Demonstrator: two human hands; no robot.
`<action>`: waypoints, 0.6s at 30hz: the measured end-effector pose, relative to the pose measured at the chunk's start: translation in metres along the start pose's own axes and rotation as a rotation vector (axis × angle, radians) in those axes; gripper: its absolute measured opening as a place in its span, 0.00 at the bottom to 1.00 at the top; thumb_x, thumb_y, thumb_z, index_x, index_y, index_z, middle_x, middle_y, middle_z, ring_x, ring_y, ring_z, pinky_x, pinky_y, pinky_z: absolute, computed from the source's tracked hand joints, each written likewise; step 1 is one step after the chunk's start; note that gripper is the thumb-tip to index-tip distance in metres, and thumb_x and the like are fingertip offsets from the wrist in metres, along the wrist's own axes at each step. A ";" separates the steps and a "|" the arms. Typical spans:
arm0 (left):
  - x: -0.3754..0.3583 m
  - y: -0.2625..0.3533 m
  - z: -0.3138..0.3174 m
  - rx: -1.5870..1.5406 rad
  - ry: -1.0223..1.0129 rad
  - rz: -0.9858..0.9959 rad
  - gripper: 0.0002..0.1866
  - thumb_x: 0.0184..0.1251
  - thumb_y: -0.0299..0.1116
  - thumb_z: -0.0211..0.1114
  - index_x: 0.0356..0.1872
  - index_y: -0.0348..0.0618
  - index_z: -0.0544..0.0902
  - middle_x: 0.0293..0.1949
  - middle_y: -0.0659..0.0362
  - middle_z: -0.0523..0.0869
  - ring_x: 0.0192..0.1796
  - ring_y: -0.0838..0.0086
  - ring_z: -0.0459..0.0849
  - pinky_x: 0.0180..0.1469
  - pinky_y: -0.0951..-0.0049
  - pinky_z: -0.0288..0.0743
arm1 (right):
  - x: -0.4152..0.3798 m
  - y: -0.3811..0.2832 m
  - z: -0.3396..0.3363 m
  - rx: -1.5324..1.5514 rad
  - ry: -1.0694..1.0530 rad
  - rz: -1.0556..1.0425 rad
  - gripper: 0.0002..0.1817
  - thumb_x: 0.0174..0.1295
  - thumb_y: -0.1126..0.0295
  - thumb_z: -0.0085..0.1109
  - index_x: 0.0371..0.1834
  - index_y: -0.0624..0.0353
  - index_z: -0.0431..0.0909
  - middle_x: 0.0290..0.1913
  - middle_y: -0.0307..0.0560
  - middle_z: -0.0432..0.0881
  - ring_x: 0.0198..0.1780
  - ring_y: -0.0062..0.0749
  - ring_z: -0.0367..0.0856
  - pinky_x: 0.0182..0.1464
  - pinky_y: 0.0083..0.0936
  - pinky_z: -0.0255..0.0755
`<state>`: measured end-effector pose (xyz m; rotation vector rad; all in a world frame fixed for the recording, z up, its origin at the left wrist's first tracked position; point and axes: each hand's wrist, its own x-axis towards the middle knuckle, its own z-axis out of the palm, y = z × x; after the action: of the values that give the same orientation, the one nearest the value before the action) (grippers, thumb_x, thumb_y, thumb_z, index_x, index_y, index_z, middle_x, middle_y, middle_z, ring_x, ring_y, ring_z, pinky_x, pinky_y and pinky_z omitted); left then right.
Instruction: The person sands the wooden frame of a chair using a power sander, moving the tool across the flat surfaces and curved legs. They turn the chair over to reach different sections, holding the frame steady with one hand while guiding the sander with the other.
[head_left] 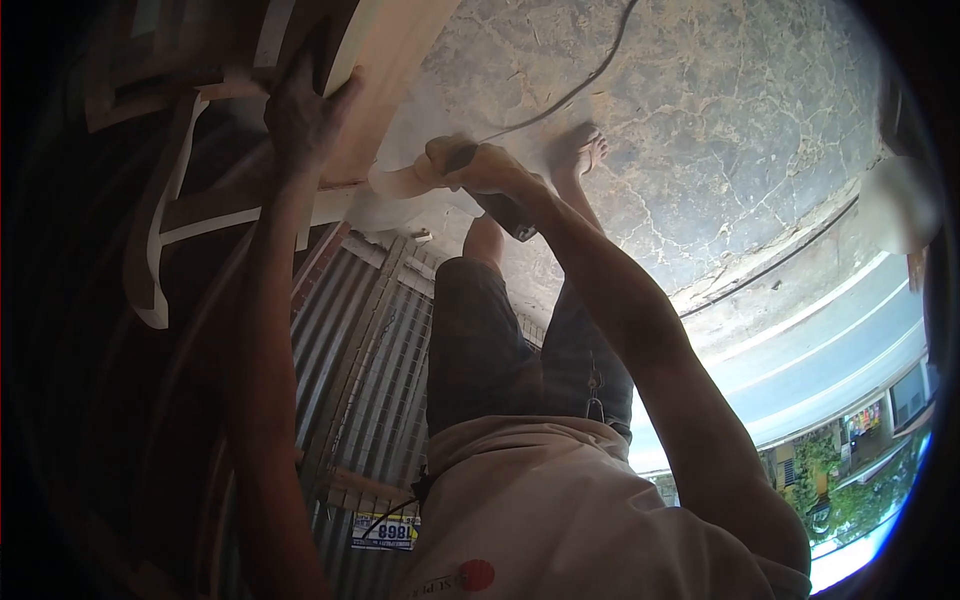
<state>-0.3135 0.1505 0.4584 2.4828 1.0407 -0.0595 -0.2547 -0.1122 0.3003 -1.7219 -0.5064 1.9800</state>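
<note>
My left hand [305,118] is on a pale wooden furniture frame [395,75], its thumb and fingers hooked over the edge of a broad board. A curved wooden leg [150,240] and a crossbar belong to the same frame. In my right hand [490,168] is a dark corded power tool [508,213], with the fingers wrapped round it. At the tool's front a pale, round disc [400,180] overlaps the lower edge of the wood, and haze like dust hangs around it. The dark body of the tool angles back toward my forearm.
A dark cord [570,95] runs over the cracked concrete floor [720,130]. My bare foot [585,150] stands near the tool. Corrugated metal sheets and wire mesh [375,360] line the left side, with a number plate [385,530] below. A road [800,350] lies to the right.
</note>
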 end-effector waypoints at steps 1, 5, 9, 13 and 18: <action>0.002 -0.001 0.000 0.026 0.002 -0.004 0.35 0.73 0.51 0.75 0.75 0.41 0.82 0.60 0.43 0.93 0.61 0.53 0.94 0.64 0.56 0.84 | -0.010 -0.008 -0.006 -0.020 -0.009 0.009 0.31 0.47 0.46 0.83 0.46 0.60 0.95 0.46 0.56 0.94 0.51 0.44 0.93 0.55 0.38 0.84; 0.001 0.001 -0.001 0.085 -0.026 -0.035 0.34 0.73 0.51 0.75 0.73 0.41 0.83 0.60 0.45 0.93 0.61 0.54 0.94 0.64 0.56 0.84 | -0.036 -0.025 -0.010 -0.079 -0.076 0.045 0.33 0.46 0.42 0.83 0.45 0.61 0.96 0.45 0.57 0.95 0.49 0.45 0.94 0.53 0.39 0.84; 0.000 0.000 0.000 0.059 -0.008 -0.007 0.32 0.74 0.51 0.75 0.71 0.40 0.84 0.59 0.45 0.93 0.59 0.55 0.94 0.64 0.56 0.84 | -0.019 -0.001 -0.007 -0.108 0.054 0.005 0.32 0.47 0.42 0.82 0.44 0.60 0.96 0.44 0.57 0.95 0.49 0.46 0.94 0.54 0.39 0.84; -0.001 -0.006 0.002 0.011 -0.020 -0.013 0.35 0.71 0.54 0.75 0.72 0.42 0.83 0.60 0.44 0.92 0.60 0.50 0.93 0.65 0.52 0.83 | -0.014 0.000 -0.015 0.016 -0.014 0.033 0.28 0.45 0.49 0.85 0.43 0.59 0.97 0.44 0.55 0.94 0.50 0.41 0.93 0.56 0.36 0.83; 0.001 -0.003 -0.002 -0.015 -0.052 -0.049 0.41 0.68 0.60 0.74 0.75 0.45 0.81 0.62 0.43 0.91 0.62 0.41 0.91 0.67 0.46 0.82 | -0.002 -0.030 0.006 -0.105 -0.020 0.040 0.34 0.47 0.45 0.82 0.51 0.61 0.95 0.51 0.56 0.95 0.56 0.45 0.93 0.58 0.39 0.83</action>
<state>-0.3148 0.1534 0.4587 2.4295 1.0771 -0.1300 -0.2569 -0.0878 0.3194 -1.7894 -0.5975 2.0334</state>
